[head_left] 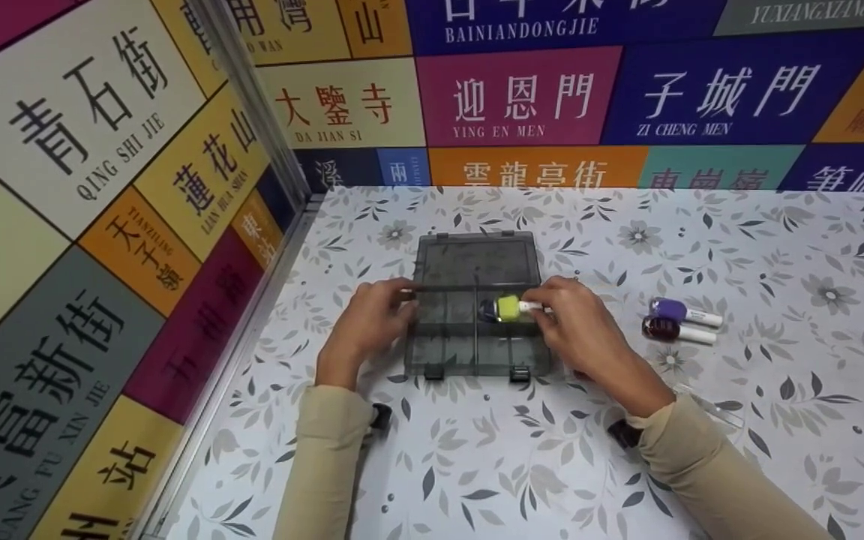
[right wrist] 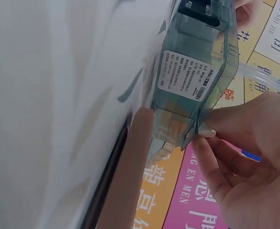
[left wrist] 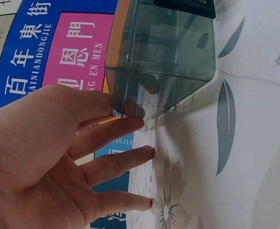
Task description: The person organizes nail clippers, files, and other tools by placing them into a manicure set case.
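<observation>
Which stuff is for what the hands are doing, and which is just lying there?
In the job:
yellow bottle, pinched in the right hand over the box
see-through grey box, with the left hand at its side

Lying about, though maybe wanted later:
purple bottle
dark red bottle, next to it

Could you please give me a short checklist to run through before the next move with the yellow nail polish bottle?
1. Lid of the compartment box open: ok.
2. Yellow nail polish bottle pinched at its white cap by the right hand: ok.
3. Left hand at the box's left side: ok.
4. Space beneath the yellow bottle free: cannot tell, partly hidden.
5. Purple bottle and dark red bottle in the box: not ok, both on the tablecloth.
</observation>
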Motion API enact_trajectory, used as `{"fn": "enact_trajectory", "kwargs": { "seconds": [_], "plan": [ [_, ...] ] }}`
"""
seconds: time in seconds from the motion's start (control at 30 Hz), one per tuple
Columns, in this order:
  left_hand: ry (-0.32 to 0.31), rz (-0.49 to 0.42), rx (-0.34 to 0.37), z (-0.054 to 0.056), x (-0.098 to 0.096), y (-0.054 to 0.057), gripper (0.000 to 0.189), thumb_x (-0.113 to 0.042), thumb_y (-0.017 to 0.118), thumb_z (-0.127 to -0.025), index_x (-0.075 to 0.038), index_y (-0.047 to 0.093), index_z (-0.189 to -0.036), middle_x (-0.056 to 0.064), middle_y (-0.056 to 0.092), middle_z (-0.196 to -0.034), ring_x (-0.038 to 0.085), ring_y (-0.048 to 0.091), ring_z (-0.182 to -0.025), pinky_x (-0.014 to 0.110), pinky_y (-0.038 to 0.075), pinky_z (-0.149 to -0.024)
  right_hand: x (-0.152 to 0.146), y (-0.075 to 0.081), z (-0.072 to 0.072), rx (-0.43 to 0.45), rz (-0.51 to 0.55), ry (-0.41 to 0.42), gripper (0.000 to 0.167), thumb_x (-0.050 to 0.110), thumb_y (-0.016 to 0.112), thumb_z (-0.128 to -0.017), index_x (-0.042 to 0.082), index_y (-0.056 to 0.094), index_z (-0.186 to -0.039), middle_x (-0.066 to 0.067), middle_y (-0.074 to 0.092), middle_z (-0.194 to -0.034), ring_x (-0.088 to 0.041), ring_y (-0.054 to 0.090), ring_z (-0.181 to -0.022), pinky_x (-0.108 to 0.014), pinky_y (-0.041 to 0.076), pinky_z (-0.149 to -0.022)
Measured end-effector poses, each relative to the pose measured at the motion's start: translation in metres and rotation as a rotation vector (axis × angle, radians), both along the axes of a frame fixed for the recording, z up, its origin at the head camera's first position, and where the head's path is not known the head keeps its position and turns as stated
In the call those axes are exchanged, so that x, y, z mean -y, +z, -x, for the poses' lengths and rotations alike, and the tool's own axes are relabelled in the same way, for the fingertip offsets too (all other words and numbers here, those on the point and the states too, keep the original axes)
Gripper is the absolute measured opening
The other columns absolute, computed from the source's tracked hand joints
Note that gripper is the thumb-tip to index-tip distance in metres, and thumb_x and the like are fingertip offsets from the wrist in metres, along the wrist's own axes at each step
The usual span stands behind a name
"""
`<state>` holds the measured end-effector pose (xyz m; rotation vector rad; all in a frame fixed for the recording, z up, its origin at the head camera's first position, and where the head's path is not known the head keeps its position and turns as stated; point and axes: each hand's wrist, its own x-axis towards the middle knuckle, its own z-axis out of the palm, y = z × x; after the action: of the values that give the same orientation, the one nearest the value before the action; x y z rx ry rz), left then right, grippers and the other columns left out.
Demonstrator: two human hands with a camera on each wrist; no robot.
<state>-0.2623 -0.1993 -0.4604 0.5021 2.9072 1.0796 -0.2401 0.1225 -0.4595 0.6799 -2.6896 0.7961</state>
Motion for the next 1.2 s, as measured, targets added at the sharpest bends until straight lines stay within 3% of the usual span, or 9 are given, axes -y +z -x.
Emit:
{"fn": "enact_trajectory", "kwargs": {
  "seconds": [0.13, 0.37, 0.67, 0.93, 1.2],
  "plan": [
    [0.002, -0.007, 0.019, -0.001, 0.0, 0.001, 0.034, -0.015, 0.067, -0.107, -0.009, 0.072, -0.141, 0.015, 0.076, -0.135, 0.027, 0.075, -0.126, 0.046, 0.061, -0.102, 0.002, 0.001, -0.001, 0.028, -0.007, 0.028, 0.019, 0.001, 0.079, -0.095, 0.003, 0.083, -0.113, -0.013, 0.078, -0.105, -0.032, 0.072, -0.094, -0.049, 0.061, -0.082],
    [0.005, 0.01, 0.009, 0.0, -0.001, 0.001, 0.034, -0.017, 0.067, -0.107, -0.011, 0.073, -0.14, 0.014, 0.077, -0.135, 0.025, 0.076, -0.123, 0.043, 0.061, -0.1, 0.0, 0.009, -0.003, 0.079, -0.023, 0.067, 0.035, -0.003, 0.075, -0.096, -0.001, 0.076, -0.131, -0.019, 0.077, -0.121, -0.039, 0.073, -0.109, -0.055, 0.06, -0.094],
    [-0.001, 0.011, 0.008, 0.0, 0.001, 0.0, 0.034, -0.016, 0.067, -0.107, -0.01, 0.073, -0.14, 0.012, 0.076, -0.137, 0.027, 0.074, -0.127, 0.044, 0.059, -0.107, -0.01, 0.014, -0.001, 0.137, 0.006, 0.04, 0.027, -0.003, 0.072, -0.098, -0.001, 0.079, -0.124, -0.019, 0.079, -0.122, -0.039, 0.075, -0.113, -0.055, 0.061, -0.093],
    [-0.003, -0.002, 0.012, 0.0, 0.001, -0.001, 0.034, -0.016, 0.067, -0.107, -0.01, 0.073, -0.14, 0.013, 0.076, -0.137, 0.028, 0.074, -0.126, 0.044, 0.06, -0.107, -0.017, 0.016, -0.002, 0.174, 0.001, 0.031, 0.026, 0.001, 0.072, -0.1, 0.003, 0.08, -0.125, -0.017, 0.079, -0.124, -0.037, 0.076, -0.109, -0.054, 0.062, -0.092],
    [0.002, 0.018, 0.011, 0.0, 0.001, -0.001, 0.035, -0.018, 0.067, -0.107, -0.012, 0.072, -0.142, 0.015, 0.076, -0.135, 0.027, 0.075, -0.126, 0.043, 0.061, -0.103, -0.025, 0.019, -0.004, 0.152, -0.023, 0.006, 0.024, 0.009, 0.075, -0.101, 0.006, 0.081, -0.124, -0.014, 0.081, -0.122, -0.033, 0.077, -0.104, -0.054, 0.061, -0.09]
  ]
}}
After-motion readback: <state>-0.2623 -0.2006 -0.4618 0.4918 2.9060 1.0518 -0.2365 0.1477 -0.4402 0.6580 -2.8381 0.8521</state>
